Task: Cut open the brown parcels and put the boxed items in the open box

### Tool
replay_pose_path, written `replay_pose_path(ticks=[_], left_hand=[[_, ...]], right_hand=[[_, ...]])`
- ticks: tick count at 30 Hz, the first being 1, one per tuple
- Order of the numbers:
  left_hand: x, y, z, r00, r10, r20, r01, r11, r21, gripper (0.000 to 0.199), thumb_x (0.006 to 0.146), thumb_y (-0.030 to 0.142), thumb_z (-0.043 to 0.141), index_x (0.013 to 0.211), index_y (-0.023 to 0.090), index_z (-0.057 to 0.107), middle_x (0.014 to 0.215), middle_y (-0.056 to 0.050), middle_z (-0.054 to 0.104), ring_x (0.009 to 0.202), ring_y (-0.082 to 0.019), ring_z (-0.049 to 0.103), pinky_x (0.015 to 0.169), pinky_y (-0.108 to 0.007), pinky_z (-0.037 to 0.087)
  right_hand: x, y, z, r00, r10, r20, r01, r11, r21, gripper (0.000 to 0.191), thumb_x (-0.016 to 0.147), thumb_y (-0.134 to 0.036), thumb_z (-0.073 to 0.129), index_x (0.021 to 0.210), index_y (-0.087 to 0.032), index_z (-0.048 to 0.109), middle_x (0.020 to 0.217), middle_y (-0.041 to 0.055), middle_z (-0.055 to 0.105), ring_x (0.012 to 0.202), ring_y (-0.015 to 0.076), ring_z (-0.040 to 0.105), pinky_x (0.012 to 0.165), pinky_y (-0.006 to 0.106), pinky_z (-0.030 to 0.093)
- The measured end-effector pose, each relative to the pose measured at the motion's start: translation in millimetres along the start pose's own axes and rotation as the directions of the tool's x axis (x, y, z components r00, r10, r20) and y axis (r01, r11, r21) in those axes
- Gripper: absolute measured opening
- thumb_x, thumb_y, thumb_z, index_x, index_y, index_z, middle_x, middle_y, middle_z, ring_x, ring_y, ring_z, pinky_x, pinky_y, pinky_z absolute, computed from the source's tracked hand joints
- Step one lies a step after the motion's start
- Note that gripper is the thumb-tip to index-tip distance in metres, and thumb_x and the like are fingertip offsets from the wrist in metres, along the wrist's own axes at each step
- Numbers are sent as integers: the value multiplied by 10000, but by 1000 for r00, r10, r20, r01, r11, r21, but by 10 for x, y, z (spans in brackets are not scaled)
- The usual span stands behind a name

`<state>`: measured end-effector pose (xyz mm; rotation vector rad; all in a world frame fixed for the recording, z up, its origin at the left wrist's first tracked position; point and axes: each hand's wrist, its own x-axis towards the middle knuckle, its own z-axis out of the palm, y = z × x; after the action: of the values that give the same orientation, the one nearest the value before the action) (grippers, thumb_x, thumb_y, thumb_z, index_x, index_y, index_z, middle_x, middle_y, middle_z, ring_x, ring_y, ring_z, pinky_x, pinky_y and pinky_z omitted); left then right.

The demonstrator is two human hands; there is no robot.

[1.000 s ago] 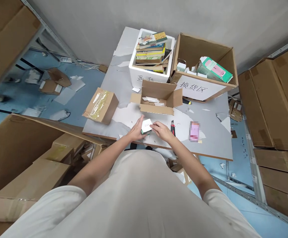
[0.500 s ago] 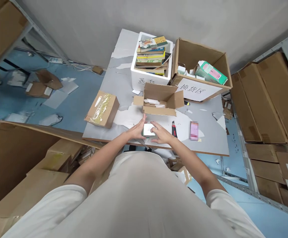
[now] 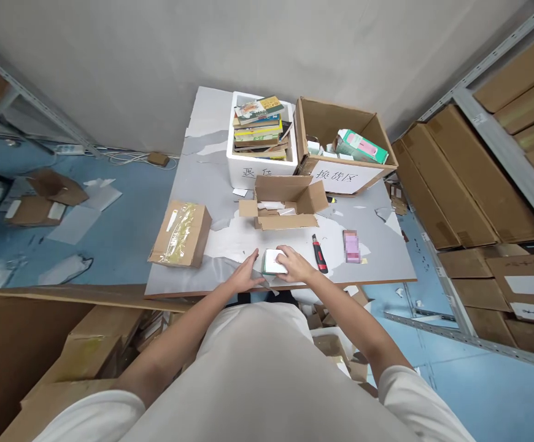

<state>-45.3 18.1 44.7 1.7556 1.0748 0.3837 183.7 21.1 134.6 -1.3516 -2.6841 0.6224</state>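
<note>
A small white box with green along its side sits near the front edge of the table. My right hand has its fingers round the right side and top of this box. On the left, my left hand is apart from it, thumb and fingers spread, palm toward the box. Just behind stands an open cardboard box with its flaps out and white pieces inside. A red and black box cutter lies to the right of my right hand.
A taped carton stands at the table's left. Behind are a foam box of books and a large labelled carton holding small boxes. A pink, blurred-out item lies at right. Shelves of cartons flank the table.
My left hand has come away from the small white box, while my right hand has closed further over it. The camera view has shifted, so the table sits lower and more to the left.
</note>
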Motion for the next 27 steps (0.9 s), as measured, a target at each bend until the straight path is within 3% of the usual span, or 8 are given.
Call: replay_pose_path(ticks=[3, 6, 8, 10, 13, 15, 19, 27], left_hand=[[-85, -124, -86, 998, -61, -4, 61, 998, 21, 969, 717, 468, 679, 1477, 138, 176, 1483, -209, 361, 1360, -318, 387, 1118, -485, 322], [-104, -243, -185, 990, -129, -62, 132, 990, 49, 839, 730, 496, 634, 1411, 117, 323, 1414, -201, 461, 1319, -317, 444, 1098, -479, 355], [-76, -287, -242, 979, -173, -112, 182, 980, 77, 710, 748, 485, 593, 1338, 129, 423, 1359, -179, 524, 1281, -309, 489, 1082, -476, 378], [-35, -291, -288, 965, -206, -162, 225, 968, 110, 604, 766, 478, 547, 1268, 148, 493, 1320, -155, 561, 1254, -297, 517, 1072, -467, 395], [8, -229, -353, 944, -231, -234, 268, 953, 142, 533, 791, 501, 484, 1215, 182, 537, 1265, -120, 599, 1224, -286, 544, 1046, -469, 427], [11, -150, -422, 935, -220, -279, 274, 947, 170, 503, 805, 512, 453, 1189, 203, 553, 1236, -107, 614, 1207, -282, 557, 1045, -474, 432], [-36, 77, -676, 888, -174, -425, 318, 900, 298, 411, 822, 482, 428, 1122, 250, 586, 1269, -102, 587, 1238, -287, 523, 1086, -469, 394], [-145, 433, -1160, 536, -193, -822, 736, 585, 342, 696, 799, 563, 416, 1415, 247, 352, 1497, -160, 325, 1372, -428, 295, 1014, -668, 321]], right_hand=[[-213, -60, -481, 994, 12, -104, -9, 1000, 26, 299, 708, -305, 673, 932, -219, 494, 1268, 176, 474, 1145, 302, 488, 874, 435, 469], [-467, 38, -1242, 942, 84, -325, -78, 996, 33, 321, 700, -391, 672, 878, -252, 444, 1232, 147, 493, 1130, 306, 505, 860, 456, 470], [-554, 259, -1815, 828, 143, -543, -168, 986, 4, 365, 706, -468, 659, 882, -256, 419, 1150, 127, 506, 1050, 289, 535, 818, 454, 478], [-487, 625, -2355, 640, 171, -749, -286, 958, -26, 416, 714, -534, 635, 927, -250, 417, 1049, 99, 493, 972, 268, 541, 796, 457, 475], [-15, 1385, -2975, 380, 128, -916, -438, 897, -56, 450, 758, -580, 579, 991, -226, 428, 1023, 86, 453, 977, 267, 509, 831, 502, 446], [492, 1930, -3204, 302, 131, -944, -497, 867, -39, 426, 803, -559, 542, 1009, -201, 437, 1038, 99, 440, 1005, 272, 489, 858, 523, 429], [1521, 2769, -3141, 221, 359, -907, -585, 793, 171, 366, 848, -439, 529, 1075, -170, 430, 1075, 116, 421, 1038, 259, 492, 892, 477, 426], [2345, 3320, -2320, 454, 672, -585, -647, 700, 302, 505, 763, -439, 638, 1155, -192, 437, 1185, 139, 369, 1026, 275, 527, 909, 467, 432]])
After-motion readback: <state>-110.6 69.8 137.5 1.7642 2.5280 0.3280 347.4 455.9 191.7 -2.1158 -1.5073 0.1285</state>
